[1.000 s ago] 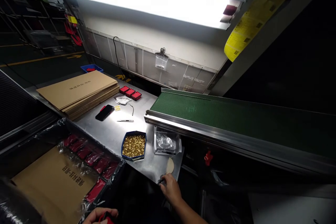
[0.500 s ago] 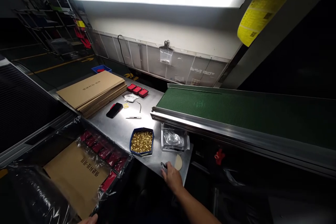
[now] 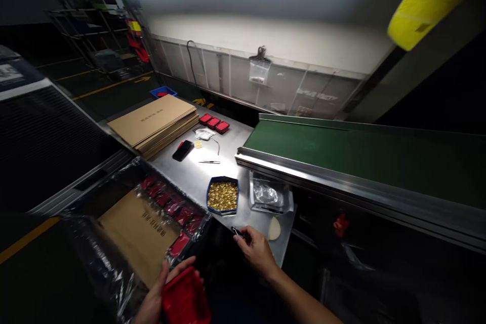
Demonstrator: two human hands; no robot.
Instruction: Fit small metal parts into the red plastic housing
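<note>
My left hand point(image 3: 154, 299) is closed around a red plastic part point(image 3: 186, 297), shaped like a shallow tray, at the bottom of the view. In my right hand point(image 3: 258, 252) a small dark tool point(image 3: 237, 232) is pinched between thumb and fingers; its exact kind is too small to make out. That hand is just in front of the metal table's near edge. Beyond it sits a blue tray point(image 3: 208, 201) filled with small gold-coloured metal pieces point(image 3: 223, 196). On my left, a plastic-lined box point(image 3: 204, 220) holds a row of red parts point(image 3: 163, 197) and a cardboard sheet point(image 3: 136, 233).
A green conveyor belt point(image 3: 322, 149) runs along the right. Cardboard sheets point(image 3: 152, 119) are stacked at the back left, near red parts point(image 3: 213, 122). A phone point(image 3: 183, 151), a slim metal tool point(image 3: 209, 162), a clear bag point(image 3: 268, 193) and a round beige disc point(image 3: 274, 228) lie on the table.
My left hand has risen into view with the red plastic part in it. My right hand still holds the dark tool. The whole view has shifted, so the table appears further right.
</note>
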